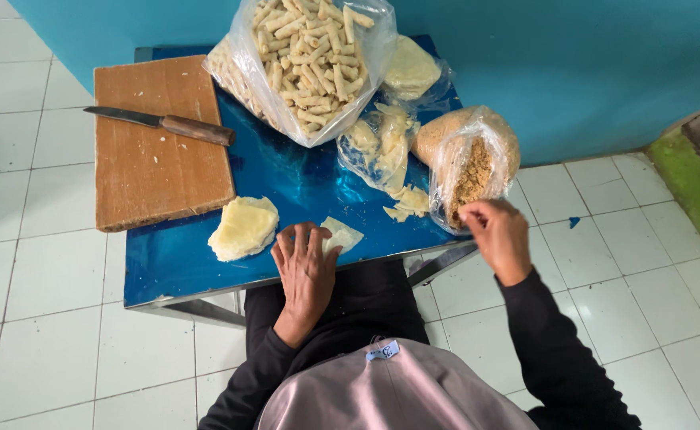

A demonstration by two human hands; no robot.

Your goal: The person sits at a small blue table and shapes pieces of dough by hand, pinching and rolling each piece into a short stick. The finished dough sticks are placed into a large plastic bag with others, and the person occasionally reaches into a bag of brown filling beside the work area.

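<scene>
A thin pale wrapper (340, 236) lies flat near the front edge of a small blue table (302, 187). The left hand (306, 267) rests on it, palm down, fingers spread wide, covering its left part. At about three o'clock from the wrapper, the right hand (499, 235) pinches narrow at the mouth of a clear bag of brown crumbs (471, 159); whether it holds any crumbs cannot be told.

To do this well, the flat hand should press lightly so the sheet neither slides nor tears, and the pinch should be small and carried low over the table.

At nine o'clock from the wrapper sits a stack of wrappers (243, 228). At ten o'clock, a wooden board (158, 159) carries a knife (162, 122). At twelve o'clock stands a large bag of rolled sticks (310, 60), with a smaller bag of pale scraps (378, 147) at one o'clock.
</scene>
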